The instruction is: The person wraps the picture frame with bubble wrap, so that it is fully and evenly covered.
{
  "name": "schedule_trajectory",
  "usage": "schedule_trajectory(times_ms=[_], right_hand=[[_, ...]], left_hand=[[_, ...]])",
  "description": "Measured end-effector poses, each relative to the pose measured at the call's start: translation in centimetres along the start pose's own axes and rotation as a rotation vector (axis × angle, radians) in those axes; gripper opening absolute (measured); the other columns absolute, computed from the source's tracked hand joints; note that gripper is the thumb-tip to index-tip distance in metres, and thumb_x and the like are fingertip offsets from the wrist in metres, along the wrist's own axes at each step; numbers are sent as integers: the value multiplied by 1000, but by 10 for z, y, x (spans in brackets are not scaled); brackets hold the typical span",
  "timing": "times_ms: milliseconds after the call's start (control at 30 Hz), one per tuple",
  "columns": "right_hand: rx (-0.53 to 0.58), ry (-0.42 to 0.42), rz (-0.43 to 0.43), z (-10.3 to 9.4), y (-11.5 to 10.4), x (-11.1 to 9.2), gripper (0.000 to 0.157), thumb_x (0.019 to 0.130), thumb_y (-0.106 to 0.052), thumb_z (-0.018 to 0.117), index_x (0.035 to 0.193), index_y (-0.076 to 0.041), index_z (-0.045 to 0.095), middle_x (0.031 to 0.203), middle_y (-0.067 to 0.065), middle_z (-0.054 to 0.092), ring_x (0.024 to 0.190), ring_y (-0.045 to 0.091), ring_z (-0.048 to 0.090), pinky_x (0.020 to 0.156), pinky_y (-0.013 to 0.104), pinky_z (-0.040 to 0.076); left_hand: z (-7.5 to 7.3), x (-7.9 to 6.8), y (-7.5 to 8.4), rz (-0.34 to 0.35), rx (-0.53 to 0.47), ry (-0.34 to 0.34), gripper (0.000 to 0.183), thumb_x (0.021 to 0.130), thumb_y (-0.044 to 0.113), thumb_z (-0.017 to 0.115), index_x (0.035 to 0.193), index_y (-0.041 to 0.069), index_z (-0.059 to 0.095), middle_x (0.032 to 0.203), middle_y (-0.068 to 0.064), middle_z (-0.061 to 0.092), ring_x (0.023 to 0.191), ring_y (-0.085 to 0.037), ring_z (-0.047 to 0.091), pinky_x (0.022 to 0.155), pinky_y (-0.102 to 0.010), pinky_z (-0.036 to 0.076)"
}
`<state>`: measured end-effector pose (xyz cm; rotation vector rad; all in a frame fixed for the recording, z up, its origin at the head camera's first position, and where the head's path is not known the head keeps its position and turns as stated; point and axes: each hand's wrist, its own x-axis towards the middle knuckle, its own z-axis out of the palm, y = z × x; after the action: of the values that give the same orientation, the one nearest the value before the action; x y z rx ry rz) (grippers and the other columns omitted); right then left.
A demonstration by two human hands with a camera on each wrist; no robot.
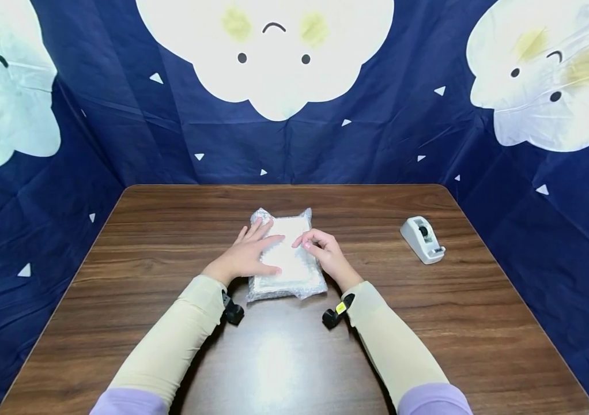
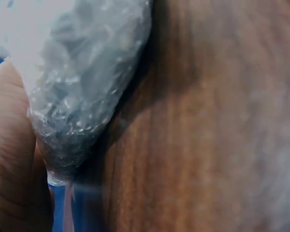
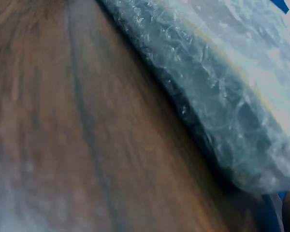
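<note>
A flat, whitish package in bubble wrap (image 1: 291, 268) lies at the middle of the table. My left hand (image 1: 246, 253) rests across its left side with the fingers spread. Over the package's right half is my right hand (image 1: 327, 256), its fingers bent and the thumb near the index fingertip; whether they pinch anything is too small to tell. In the left wrist view, part of the left hand (image 2: 12, 150) lies beside the crinkled bubble wrap (image 2: 82, 92). The right wrist view shows the bubble-wrapped edge (image 3: 217, 96) on the wood, with a yellowish line under the film.
A white tape dispenser (image 1: 423, 240) stands on the right of the brown wooden table (image 1: 170, 230). Dark blue cloth (image 1: 284, 150) with white clouds hangs behind the table and at both sides.
</note>
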<state>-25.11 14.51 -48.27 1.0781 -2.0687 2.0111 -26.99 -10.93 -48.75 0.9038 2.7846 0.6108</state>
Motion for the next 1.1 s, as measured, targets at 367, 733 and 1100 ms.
schedule_trajectory(times_ms=[367, 733, 1100], right_hand=[[-100, -63, 132, -3, -9, 1, 9, 92, 14, 55, 90, 19, 61, 103, 37, 66, 101, 39, 59, 91, 30, 44], [-115, -72, 226, -5, -12, 1, 8, 90, 12, 57, 84, 17, 60, 108, 34, 67, 103, 29, 55, 92, 32, 41], [-118, -100, 241, -5, -11, 1, 8, 91, 10, 61, 86, 16, 61, 112, 33, 65, 108, 32, 52, 96, 36, 36]], left_hand=[[4, -2, 0, 94, -2, 117, 80, 83, 61, 74, 150, 32, 42, 163, -10, 33, 154, -28, 19, 120, -64, 3], [3, -8, 11, 228, -33, 124, 49, 93, 38, 72, 136, 20, 57, 149, -9, 52, 146, -32, 36, 122, -57, 14], [4, -9, 13, 289, -11, 116, 42, 97, 32, 70, 134, 18, 59, 149, -14, 53, 144, -33, 41, 121, -55, 22]])
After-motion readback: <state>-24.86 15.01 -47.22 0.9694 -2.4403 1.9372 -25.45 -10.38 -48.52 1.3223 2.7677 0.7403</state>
